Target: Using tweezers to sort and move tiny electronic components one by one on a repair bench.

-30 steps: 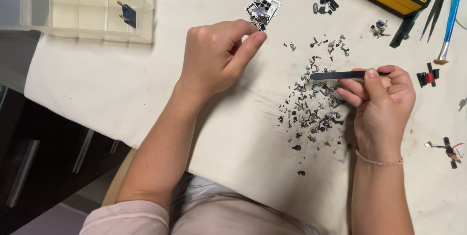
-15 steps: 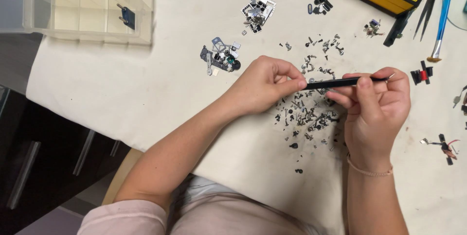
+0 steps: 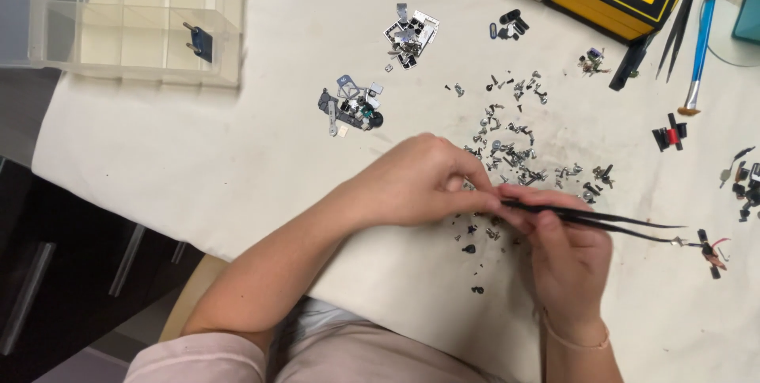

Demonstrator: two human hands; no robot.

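Fingers of right hand [image 3: 566, 260] pinch black tweezers [image 3: 609, 221] — left hand [image 3: 419, 185] fingertips closed on rear end.

— How many hands over the desk [image 3: 198, 169]?
— Two: left hand [image 3: 419, 185], right hand [image 3: 566, 252].
— Tweezers?
— One black pair [image 3: 602, 221] held. One clear organizer box [image 3: 127, 19], one blue-handled tool [image 3: 701, 34].

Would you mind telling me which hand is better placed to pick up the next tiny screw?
Probably the right hand: it holds the black tweezers beside the scattered screws. The left hand only touches their back end.
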